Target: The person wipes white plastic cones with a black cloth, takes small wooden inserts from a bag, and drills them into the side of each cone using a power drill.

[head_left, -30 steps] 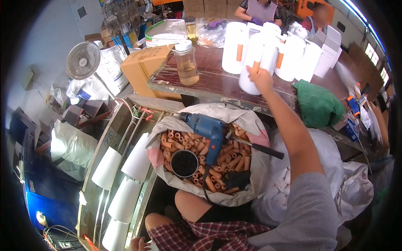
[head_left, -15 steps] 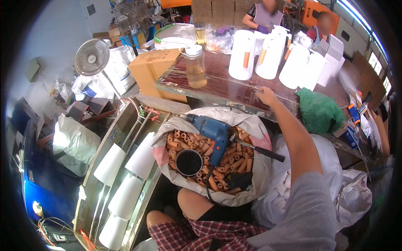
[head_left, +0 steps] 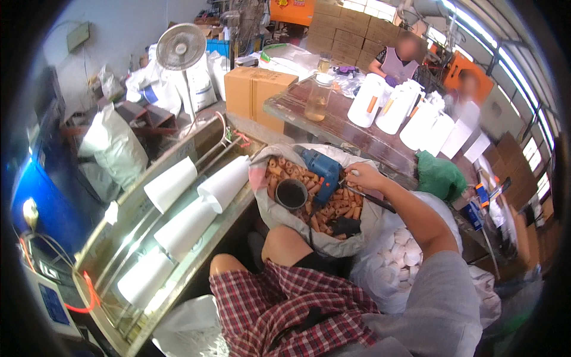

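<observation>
My right hand (head_left: 361,177) is over the right side of an open white sack (head_left: 364,232), its fingers curled together. Whatever they may hold is hidden or too small to name. Right beside the fingers are a blue power drill (head_left: 322,167) and a hammer with a black handle (head_left: 380,203); whether the hand touches them I cannot tell. Under these tools lie several short tan tubular handles (head_left: 321,225) with holes in their ends. A round tin (head_left: 291,194) with dark contents sits among them. My left hand is out of view.
White tapered cylinders (head_left: 187,229) lie along rods in a wooden trough (head_left: 229,238) on the left. White pitchers (head_left: 364,101), a bottle (head_left: 318,98) and green cloth (head_left: 439,177) are on the table (head_left: 294,107). A bag of white round pieces (head_left: 399,259) stands right. Two people are beyond the table.
My right hand has come back from the table edge to the sack beside the drill and hammer. The view has shifted, showing more of the trough and the white pieces in the right-hand bag.
</observation>
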{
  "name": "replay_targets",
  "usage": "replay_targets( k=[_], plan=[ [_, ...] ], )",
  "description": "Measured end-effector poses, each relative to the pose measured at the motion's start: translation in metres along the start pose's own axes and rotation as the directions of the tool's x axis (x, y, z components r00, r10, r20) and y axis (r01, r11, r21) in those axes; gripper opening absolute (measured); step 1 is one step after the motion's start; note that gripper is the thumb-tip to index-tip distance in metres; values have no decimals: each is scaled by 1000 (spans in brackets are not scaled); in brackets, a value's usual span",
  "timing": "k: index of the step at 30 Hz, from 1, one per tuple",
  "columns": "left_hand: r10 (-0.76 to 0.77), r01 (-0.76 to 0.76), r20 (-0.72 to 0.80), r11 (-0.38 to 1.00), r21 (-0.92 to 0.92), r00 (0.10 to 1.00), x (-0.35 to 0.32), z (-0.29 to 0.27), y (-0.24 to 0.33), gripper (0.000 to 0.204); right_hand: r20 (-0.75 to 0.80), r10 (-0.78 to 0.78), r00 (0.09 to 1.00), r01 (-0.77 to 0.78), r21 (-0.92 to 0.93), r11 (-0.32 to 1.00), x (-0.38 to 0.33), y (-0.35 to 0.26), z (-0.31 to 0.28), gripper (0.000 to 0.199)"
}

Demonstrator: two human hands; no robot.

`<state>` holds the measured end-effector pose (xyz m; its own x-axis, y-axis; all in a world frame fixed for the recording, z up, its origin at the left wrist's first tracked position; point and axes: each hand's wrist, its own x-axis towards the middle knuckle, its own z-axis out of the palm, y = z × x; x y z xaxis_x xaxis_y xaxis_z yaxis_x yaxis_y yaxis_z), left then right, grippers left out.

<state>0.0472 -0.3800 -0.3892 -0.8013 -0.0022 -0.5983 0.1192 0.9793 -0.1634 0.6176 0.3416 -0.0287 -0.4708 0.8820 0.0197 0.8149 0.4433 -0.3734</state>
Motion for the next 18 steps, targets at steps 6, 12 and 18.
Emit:
replay_targets(
  k=[6, 12, 18],
  plan=[
    [45, -59, 144, 993, 97, 988, 24, 60, -29, 63, 303, -196, 933, 261, -192, 946, -6, -82, 8, 38],
    [141, -179, 210, 968, 176, 967, 26, 63, -17, 68, 367, -262, 893, 346, -186, 920, -17, -133, 11, 38],
    [295, -383, 265, 832, 401, 918, 10, 50, -9, 73, 494, -116, 862, 202, -125, 971, -14, -138, 26, 38]
  ],
)
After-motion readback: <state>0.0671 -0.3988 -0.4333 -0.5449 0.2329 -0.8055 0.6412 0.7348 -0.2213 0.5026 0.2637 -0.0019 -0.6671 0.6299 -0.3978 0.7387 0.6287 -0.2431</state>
